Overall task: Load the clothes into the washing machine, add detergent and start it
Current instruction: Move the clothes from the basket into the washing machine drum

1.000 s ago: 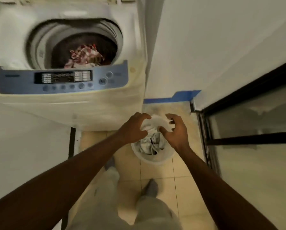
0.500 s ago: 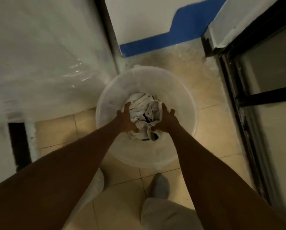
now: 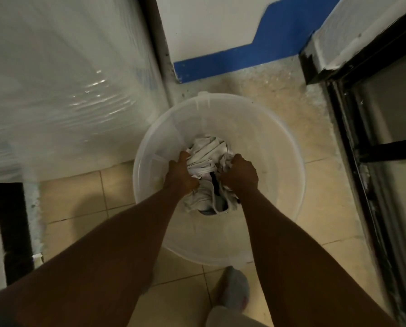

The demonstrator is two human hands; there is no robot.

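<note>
A translucent white bucket (image 3: 263,128) stands on the tiled floor just right of the washing machine (image 3: 63,74), whose plastic-wrapped white side fills the upper left. A crumpled pile of white and grey clothes (image 3: 208,153) lies at the bucket's bottom. Both my hands are down inside the bucket. My left hand (image 3: 179,177) grips the left side of the pile and my right hand (image 3: 241,175) grips its right side, fingers curled into the cloth. The machine's drum and control panel are out of view.
A white wall with a blue painted band (image 3: 256,53) rises behind the bucket. A black-framed glass door (image 3: 374,149) runs along the right. My foot in a grey slipper (image 3: 233,289) stands on the beige tiles just below the bucket.
My view has dropped from the machine's top to the bucket. Both hands went down into the bucket and closed on the clothes pile.
</note>
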